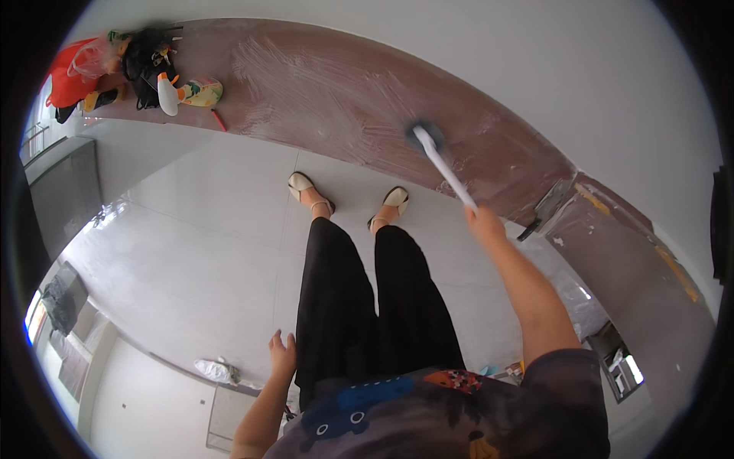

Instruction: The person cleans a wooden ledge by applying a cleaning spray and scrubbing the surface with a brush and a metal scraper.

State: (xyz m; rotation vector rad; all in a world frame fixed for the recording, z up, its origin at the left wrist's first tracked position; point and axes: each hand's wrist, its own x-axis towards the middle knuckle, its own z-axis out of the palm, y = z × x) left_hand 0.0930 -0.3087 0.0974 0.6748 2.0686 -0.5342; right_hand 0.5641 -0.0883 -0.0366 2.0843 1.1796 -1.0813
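My right hand (485, 225) is closed around the end of the white handle of a long-handled scrubbing brush (447, 169). The brush's dark round head, blurred, lies on a reddish-brown counter surface (355, 74). Whitish streaks and smears cover much of that surface, mostly to the left of the brush. My left hand (282, 351) hangs beside my left thigh with its fingers apart and nothing in it. A floral spray bottle (200, 92) with a white and orange trigger head lies on the surface at the left, near a small red stick-like item (219, 120).
A red bag (71, 72) and a black bag (143, 63) are at the surface's far left. A flat metal blade tool (551, 198) with a dark handle lies at the right corner, where another brown surface (625, 269) begins. A plastic bag (213, 370) is on the floor behind me.
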